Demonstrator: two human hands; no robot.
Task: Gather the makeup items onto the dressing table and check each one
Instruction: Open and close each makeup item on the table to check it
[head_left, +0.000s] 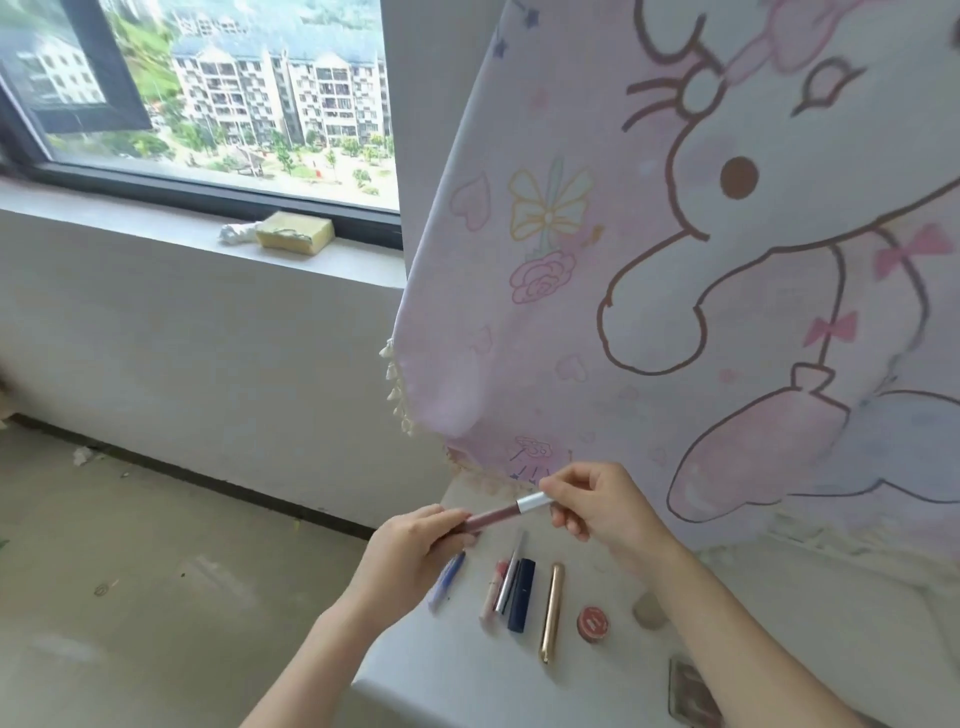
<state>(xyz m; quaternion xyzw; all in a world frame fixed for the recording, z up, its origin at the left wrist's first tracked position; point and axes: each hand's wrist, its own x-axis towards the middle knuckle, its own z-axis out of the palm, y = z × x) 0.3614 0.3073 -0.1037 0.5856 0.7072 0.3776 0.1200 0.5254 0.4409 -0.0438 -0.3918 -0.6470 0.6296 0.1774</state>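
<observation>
Left hand (415, 551): at about 7 o'clock of the view's centre, its fingers (441, 519) closed round the dark pink end of the lip gloss tube.
Lip gloss tube (501, 512): held in the air above the far end of the bench, tilted, its silver cap toward 2 o'clock.
Right hand (602, 504): at 3 o'clock of the tube, its fingers (558, 491) pinched on the silver cap.
Bench (457, 670): white top at the lower middle, carrying the row of makeup.
Blue pen-like stick (447, 582): leftmost in the row, partly under the left hand.
Pink tube (493, 592): next to the right, touching a thin silver stick (509, 577).
Navy lipstick case (521, 595): just beside the silver stick, lying lengthwise.
Gold tube (551, 613): at 3 o'clock of the navy case, apart from it.
Round red pot (593, 623): at 3 o'clock of the gold tube, near the right forearm.
Cartoon cloth (675, 260): hangs behind the bench.
</observation>
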